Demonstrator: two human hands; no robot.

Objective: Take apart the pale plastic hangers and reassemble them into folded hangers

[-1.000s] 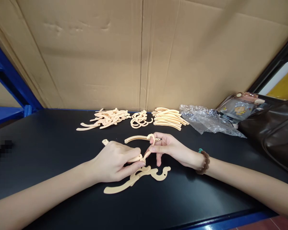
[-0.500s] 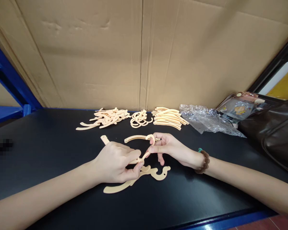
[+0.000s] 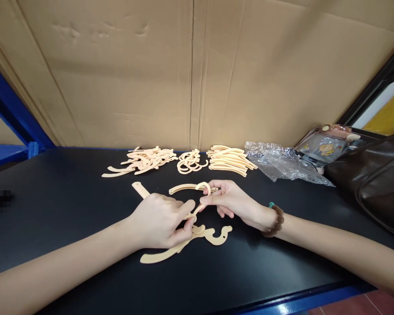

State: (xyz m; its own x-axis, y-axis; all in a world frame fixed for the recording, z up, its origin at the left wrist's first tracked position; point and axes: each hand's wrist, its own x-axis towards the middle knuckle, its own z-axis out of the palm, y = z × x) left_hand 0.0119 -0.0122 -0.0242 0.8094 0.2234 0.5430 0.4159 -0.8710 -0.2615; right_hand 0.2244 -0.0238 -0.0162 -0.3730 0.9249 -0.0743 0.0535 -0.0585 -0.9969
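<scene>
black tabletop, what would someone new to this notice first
Probably the two bare hands at the centre: the left hand grips a pale strip, and the right hand holds a curved hook that meets it. Beyond them, three pale piles line the far side of the black tabletop, with crumpled clear plastic to their right.

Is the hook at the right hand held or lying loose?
Held: the right hand pinches the hook between thumb and fingers.
</scene>
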